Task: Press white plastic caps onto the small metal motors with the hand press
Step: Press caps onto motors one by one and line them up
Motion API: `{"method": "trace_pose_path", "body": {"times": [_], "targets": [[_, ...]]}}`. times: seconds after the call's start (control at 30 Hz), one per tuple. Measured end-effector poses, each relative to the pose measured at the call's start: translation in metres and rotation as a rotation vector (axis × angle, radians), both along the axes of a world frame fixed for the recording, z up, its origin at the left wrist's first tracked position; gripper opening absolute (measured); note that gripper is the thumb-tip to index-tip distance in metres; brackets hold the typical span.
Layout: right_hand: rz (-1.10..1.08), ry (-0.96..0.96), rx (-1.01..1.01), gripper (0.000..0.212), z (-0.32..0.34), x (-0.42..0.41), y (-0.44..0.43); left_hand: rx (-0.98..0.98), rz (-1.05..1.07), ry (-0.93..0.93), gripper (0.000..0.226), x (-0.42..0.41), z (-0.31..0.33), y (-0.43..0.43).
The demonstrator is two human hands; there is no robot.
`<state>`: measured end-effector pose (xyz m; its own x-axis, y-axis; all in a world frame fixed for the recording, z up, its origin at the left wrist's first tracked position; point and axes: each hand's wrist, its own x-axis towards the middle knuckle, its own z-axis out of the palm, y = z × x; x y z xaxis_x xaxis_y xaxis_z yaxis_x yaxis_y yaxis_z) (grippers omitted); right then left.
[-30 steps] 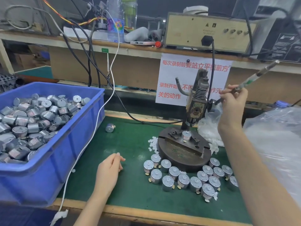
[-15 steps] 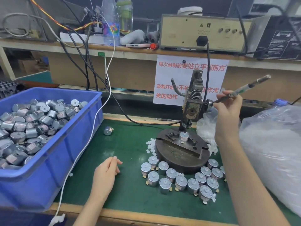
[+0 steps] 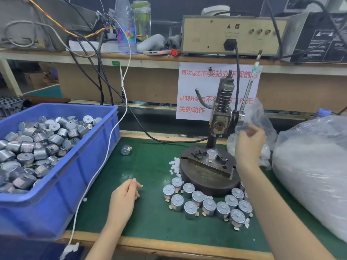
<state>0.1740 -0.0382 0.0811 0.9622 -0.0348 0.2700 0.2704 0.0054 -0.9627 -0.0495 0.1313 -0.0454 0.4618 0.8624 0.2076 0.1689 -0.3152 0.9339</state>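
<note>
The hand press [image 3: 220, 126] stands on its round metal base [image 3: 204, 182] on the green mat. One small metal motor [image 3: 212, 155] sits in the fixture under the ram. The press lever [image 3: 249, 87] points nearly straight up, and no hand is on it. My right hand [image 3: 248, 145] hovers blurred just right of the press with loosely curled fingers, holding nothing. My left hand [image 3: 124, 196] rests on the mat left of the base, fingers loosely curled. Several white plastic caps [image 3: 174, 166] lie by the base's left edge. Several capped motors [image 3: 208, 205] stand in front of it.
A blue bin [image 3: 78, 166] full of motors fills the left side. A loose motor [image 3: 126, 150] lies on the mat beside it. A white cable [image 3: 105, 156] trails over the bin's edge. A large plastic bag [image 3: 315, 166] lies at the right, a smaller one [image 3: 257, 117] behind the press.
My right hand has let go of the lever and dropped beside the press. The lever has swung up to near vertical. My left hand has stayed on the mat.
</note>
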Motion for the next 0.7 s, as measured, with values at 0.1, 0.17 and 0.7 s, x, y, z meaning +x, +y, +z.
{"method": "trace_pose_path", "body": {"times": [0.1,0.17,0.7], "targets": [[0.068,-0.005,-0.287,0.018,-0.044,-0.007,0.008,-0.002,0.001,0.009,0.037,0.001,0.001,-0.001],[0.134,-0.024,-0.559,0.025,-0.063,-0.008,0.014,-0.004,0.001,0.028,0.037,0.001,0.001,0.0],[0.145,-0.325,-0.888,0.037,-0.074,-0.04,0.024,-0.036,-0.005,0.012,0.036,-0.001,0.005,-0.002]]}}
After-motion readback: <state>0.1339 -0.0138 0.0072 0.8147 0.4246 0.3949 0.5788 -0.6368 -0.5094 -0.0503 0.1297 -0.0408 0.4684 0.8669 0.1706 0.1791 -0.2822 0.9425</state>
